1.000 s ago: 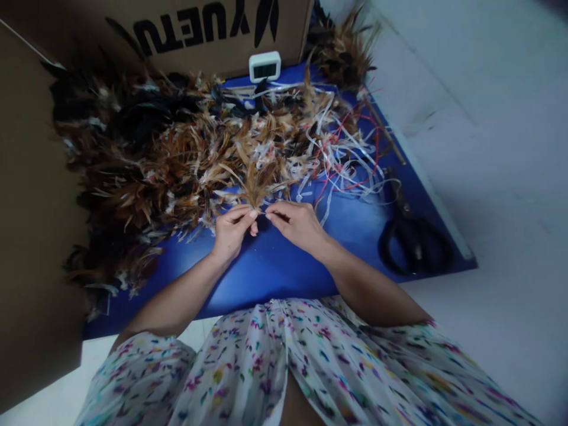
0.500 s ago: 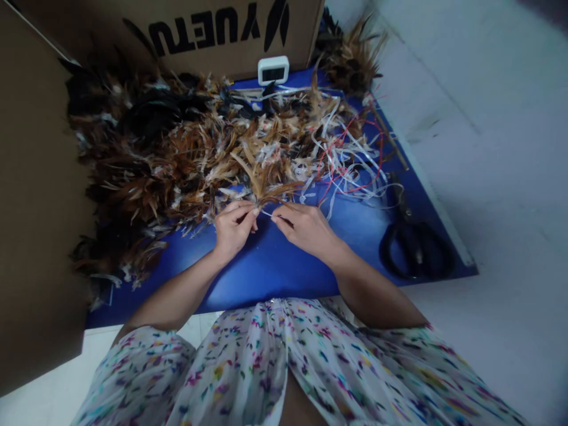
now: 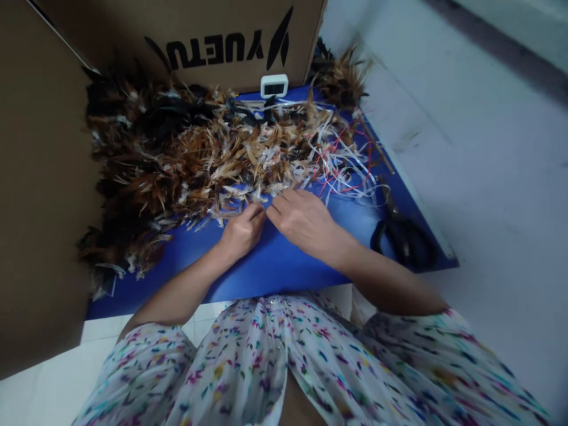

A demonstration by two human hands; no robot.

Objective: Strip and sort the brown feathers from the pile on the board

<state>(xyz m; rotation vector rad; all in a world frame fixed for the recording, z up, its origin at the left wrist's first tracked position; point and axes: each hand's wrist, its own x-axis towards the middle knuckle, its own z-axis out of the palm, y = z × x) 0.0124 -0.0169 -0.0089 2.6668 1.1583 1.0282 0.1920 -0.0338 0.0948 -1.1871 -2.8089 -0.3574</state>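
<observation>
A big heap of brown, black and white feathers covers the far half of a blue board. My left hand is at the heap's near edge with its fingers curled shut on a small tuft of feathers; the fingertips are partly buried. My right hand lies right beside it, back up. Its fingers are bent toward the left hand and pinched together, and what they hold is hidden. The two hands nearly touch at the fingertips.
Loose white and red strips tangle at the heap's right. Black scissors lie on the board's right edge. A small white timer stands before a printed cardboard box. A cardboard wall is on the left and pale floor on the right.
The feather tuft that stood fanned above my fingers has come down into the heap's edge. Both hands have closed together and shifted slightly forward. The camera has tilted.
</observation>
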